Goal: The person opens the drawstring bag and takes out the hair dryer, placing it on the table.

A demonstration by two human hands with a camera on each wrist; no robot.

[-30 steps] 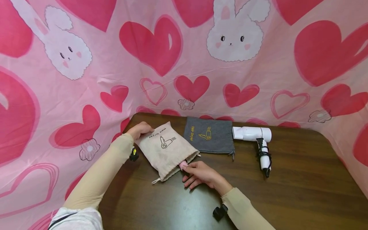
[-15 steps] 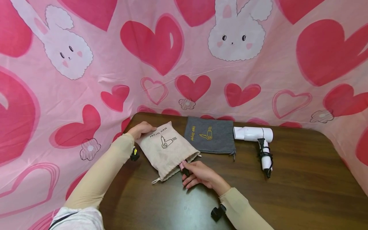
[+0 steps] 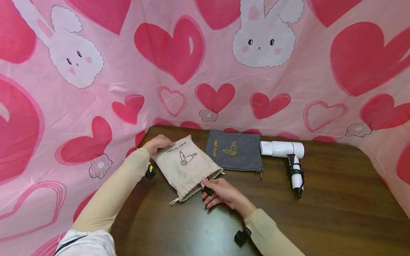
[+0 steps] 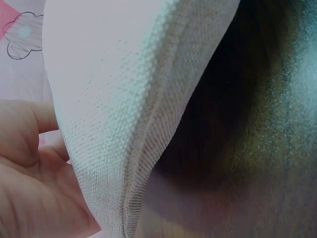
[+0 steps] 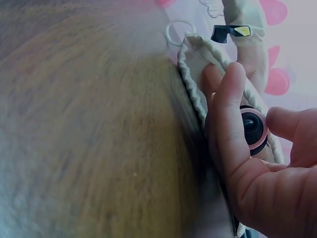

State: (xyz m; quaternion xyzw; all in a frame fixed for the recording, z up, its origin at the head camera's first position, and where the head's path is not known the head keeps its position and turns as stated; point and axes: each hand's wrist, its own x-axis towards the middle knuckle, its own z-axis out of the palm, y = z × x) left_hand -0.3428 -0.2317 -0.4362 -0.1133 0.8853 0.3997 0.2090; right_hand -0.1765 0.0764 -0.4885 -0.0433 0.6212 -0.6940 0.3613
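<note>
A beige drawstring bag [image 3: 174, 165] with a printed hair dryer lies slanted on the table, its mouth toward the near right. My left hand [image 3: 160, 143] holds the bag's far left corner; in the left wrist view the fabric hides its fingertips. At the mouth, my right hand [image 3: 225, 193] pinches the end of a pink hair dryer handle [image 3: 202, 184], thumb on one side and fingers on the other. The right wrist view shows the handle's round pink end with a black ribbed cord base [image 5: 252, 128]. The rest of the dryer is hidden inside the bag.
A grey zip pouch [image 3: 243, 156] lettered Hair Dryer lies flat behind the bag. Touching or nearly touching its right side is a white hair dryer [image 3: 282, 149] with a black cord wound round its handle. A pink heart-patterned cloth [image 3: 224, 76] hangs behind the wooden table [image 3: 336, 199].
The right hand has shifted slightly, and more of the black cord base now shows beside its fingers. The left hand and the bag stay nearly still.
</note>
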